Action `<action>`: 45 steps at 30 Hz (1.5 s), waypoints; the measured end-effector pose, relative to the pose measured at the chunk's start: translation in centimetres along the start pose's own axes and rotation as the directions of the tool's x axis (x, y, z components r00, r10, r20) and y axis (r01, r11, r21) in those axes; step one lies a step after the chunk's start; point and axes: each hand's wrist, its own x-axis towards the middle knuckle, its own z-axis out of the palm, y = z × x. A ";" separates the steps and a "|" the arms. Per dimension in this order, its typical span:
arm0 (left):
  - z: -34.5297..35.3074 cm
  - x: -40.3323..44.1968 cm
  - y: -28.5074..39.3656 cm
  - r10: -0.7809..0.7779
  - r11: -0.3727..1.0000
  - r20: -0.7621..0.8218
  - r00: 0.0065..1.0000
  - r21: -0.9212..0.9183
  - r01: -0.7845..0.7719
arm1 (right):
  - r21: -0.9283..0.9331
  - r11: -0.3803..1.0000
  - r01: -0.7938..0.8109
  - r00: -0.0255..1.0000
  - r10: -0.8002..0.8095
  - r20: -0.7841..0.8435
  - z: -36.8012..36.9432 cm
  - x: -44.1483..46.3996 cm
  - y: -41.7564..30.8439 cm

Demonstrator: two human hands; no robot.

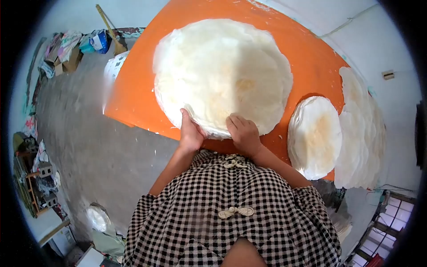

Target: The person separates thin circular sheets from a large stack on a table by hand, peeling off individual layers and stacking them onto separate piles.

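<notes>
A large stack [222, 71] of thin, pale round sheets lies on the orange table [142, 84], its near edge at the person's front. The left hand [191, 132] grips that edge, thumb on top; the right hand [243, 133] rests curled on the sheets, and whether it pinches one I cannot tell. A smaller stack [315, 138] lies to the right. On the floor at upper left, cloths [69, 43] are heaped at a box [70, 63], near a blue bag [101, 41] whose contents are hidden.

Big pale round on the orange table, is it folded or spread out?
Spread out: the big pale round lies as a broad, nearly full circle on the orange table, no fold across it.
</notes>
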 end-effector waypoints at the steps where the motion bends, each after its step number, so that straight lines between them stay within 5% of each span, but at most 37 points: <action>1: 0.6 -0.5 0.3 0.000 0.999 0.066 0.998 -0.045 0.003 | 0.007 1.000 0.008 1.000 -0.007 -0.021 0.1 -0.4 0.2; 5: 2.3 -1.1 0.5 -0.043 0.999 0.184 0.982 -0.005 0.045 | -0.015 1.000 0.015 0.999 -0.016 -0.029 -1.5 -0.4 -0.1; 11: 5.6 -2.0 1.6 -0.145 0.973 0.104 0.984 0.196 0.123 | 0.046 0.993 -0.105 0.994 0.104 0.036 -1.6 0.8 0.8; 15: 3.6 -0.4 3.0 -0.205 0.958 0.328 0.922 0.260 0.120 | 0.101 0.874 -0.476 0.824 0.403 0.399 -5.6 6.0 6.9; 18: 1.8 0.9 3.7 -0.157 0.946 0.204 0.966 0.311 0.087 | 0.077 0.853 -0.517 0.854 0.508 0.114 -14.2 12.4 11.7; 19: 1.6 1.1 3.9 -0.126 0.944 0.146 0.981 0.322 0.073 | 0.244 0.799 -0.550 0.827 0.561 0.027 -17.1 13.6 11.1; 21: 1.9 0.9 4.1 -0.044 0.963 0.058 0.997 0.267 0.027 | -0.012 0.940 -0.342 0.902 0.325 -0.283 -21.8 15.8 8.9; 24: 1.4 1.0 4.0 0.034 0.983 -0.013 0.999 0.183 -0.031 | -0.393 0.917 -0.074 0.843 -0.153 -0.516 -19.8 16.6 8.4; 25: 1.2 1.1 3.9 0.118 0.967 -0.047 0.992 0.230 -0.104 | -0.457 0.882 -0.114 0.865 -0.138 -0.482 -17.5 16.8 8.2; 27: 0.9 1.1 4.1 0.292 0.910 -0.102 0.951 0.335 -0.243 | -0.289 0.957 -0.029 0.888 -0.109 -0.448 -11.2 17.4 7.8; 29: 1.6 0.7 4.5 0.292 0.924 -0.185 0.939 0.310 -0.226 | -0.103 0.991 -0.083 0.964 0.054 -0.261 -3.6 16.9 6.7; 31: 2.5 0.6 5.1 0.294 0.928 -0.251 0.922 0.307 -0.212 | -0.056 0.997 -0.052 0.999 0.052 -0.005 2.3 14.9 5.6; 32: 2.9 0.6 5.3 0.294 0.926 -0.276 0.915 0.319 -0.202 | -0.042 0.999 -0.023 1.000 0.023 0.000 4.2 13.6 4.8; 40: 2.9 3.5 7.8 0.180 0.813 -0.197 0.964 0.581 -0.033 | 0.085 0.993 -0.079 0.974 0.058 0.221 2.6 13.3 4.4; 45: 3.2 3.3 7.9 0.168 0.892 -0.152 0.974 0.444 -0.084 | 0.115 0.992 -0.052 0.987 0.033 0.158 1.4 11.9 4.1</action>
